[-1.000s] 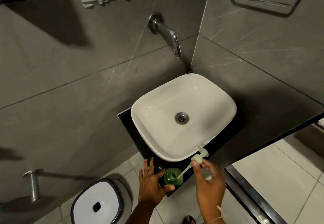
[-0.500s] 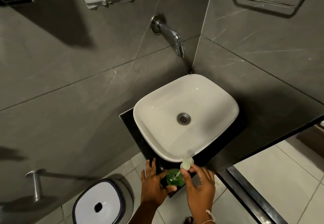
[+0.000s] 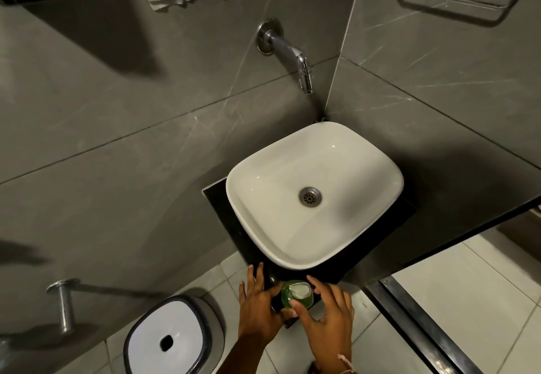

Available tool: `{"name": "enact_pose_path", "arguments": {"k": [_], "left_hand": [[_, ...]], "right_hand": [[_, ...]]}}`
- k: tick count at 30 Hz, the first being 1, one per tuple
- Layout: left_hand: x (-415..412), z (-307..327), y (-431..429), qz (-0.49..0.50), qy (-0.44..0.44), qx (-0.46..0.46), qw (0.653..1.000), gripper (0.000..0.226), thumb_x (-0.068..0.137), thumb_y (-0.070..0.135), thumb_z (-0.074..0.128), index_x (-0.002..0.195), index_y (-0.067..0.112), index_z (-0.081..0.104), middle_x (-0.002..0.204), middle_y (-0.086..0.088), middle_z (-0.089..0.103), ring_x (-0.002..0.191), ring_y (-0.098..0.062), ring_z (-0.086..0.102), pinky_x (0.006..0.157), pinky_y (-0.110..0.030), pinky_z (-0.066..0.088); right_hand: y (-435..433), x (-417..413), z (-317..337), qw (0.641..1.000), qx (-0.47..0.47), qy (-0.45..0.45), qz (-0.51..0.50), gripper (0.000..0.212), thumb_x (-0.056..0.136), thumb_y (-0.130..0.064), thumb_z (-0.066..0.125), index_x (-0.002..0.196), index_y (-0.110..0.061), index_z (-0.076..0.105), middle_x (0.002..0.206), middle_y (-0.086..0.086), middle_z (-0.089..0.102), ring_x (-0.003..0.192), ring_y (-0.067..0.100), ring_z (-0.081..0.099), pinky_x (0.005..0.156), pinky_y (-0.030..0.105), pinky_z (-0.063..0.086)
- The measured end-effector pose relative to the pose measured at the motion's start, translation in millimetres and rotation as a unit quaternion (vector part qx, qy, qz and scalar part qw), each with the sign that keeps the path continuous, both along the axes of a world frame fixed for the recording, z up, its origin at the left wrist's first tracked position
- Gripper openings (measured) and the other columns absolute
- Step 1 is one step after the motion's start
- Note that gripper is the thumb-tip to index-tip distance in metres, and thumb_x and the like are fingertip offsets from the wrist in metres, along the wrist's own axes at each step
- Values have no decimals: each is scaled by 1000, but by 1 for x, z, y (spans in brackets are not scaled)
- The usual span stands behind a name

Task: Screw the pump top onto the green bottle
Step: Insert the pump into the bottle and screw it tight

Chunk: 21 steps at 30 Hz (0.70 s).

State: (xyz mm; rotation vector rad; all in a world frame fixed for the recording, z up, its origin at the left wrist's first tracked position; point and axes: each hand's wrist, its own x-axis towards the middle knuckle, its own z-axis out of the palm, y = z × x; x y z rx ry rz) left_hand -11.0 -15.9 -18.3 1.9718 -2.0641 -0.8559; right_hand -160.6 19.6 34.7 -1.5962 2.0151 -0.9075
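**Pump seated, threading left to do**

Below the white basin (image 3: 314, 195), on the black counter's (image 3: 234, 227) near corner, I see the green bottle (image 3: 295, 300) upright with the pump top (image 3: 300, 290) sitting on its neck. I judge tightening remains. My left hand (image 3: 260, 309) wraps the bottle's side; my right hand (image 3: 328, 312) pinches narrowly around the pump top.

White basin (image 3: 336, 151) on black counter (image 3: 222, 206); chrome tap (image 3: 292, 51) on far wall; white-lidded bin (image 3: 167, 335) near left.
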Motion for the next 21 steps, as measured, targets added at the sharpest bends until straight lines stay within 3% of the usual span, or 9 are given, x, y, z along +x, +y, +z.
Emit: {"name": "enact_pose_path", "arguments": {"k": [5, 8, 14, 18, 21], "left_hand": [[-1, 1, 0, 4, 7, 4, 1000, 67, 65, 64, 69, 127, 49, 48, 162, -1, -2, 145, -22, -21, 119, -52, 0], [-1, 2, -1, 6, 5, 5, 1000, 68, 65, 65, 69, 127, 48, 49, 162, 0, -2, 146, -22, -20, 118, -51, 0], [-1, 0, 1, 2, -4, -6, 1000, 66, 68, 60, 69, 129, 48, 47, 162, -1, -1, 145, -21, -22, 119, -51, 0], [-1, -1, 1, -2, -18, -9, 1000, 57, 70, 59, 67, 123, 45, 53, 162, -2, 0, 145, -21, -22, 120, -53, 4], [-1, 0, 0, -2, -17, -5, 1000, 56, 70, 59, 68, 122, 45, 54, 162, -1, -1, 144, -20, -24, 120, -55, 5]], "right_hand": [[-14, -1, 7, 999, -10, 34, 30, 33, 68, -52, 70, 95, -35, 71, 93, -13, 59, 94, 19, 54, 79, 37, 45], [-18, -3, 4, 998, -16, 47, 31, 30, 63, -51, 73, 85, -31, 69, 90, -13, 60, 90, 18, 53, 75, 33, 41], [-20, 4, 4, 997, 13, 72, 7, 44, 57, -62, 75, 67, -27, 51, 75, -10, 53, 81, 20, 50, 69, 40, 42], [-19, 14, 6, 999, 16, 36, -20, 53, 55, -68, 71, 66, -29, 38, 70, -12, 45, 78, 20, 47, 69, 39, 40], [-18, 15, 6, 1000, 17, 9, -22, 51, 56, -62, 75, 67, -33, 35, 70, -14, 44, 78, 20, 47, 68, 39, 40]]}}
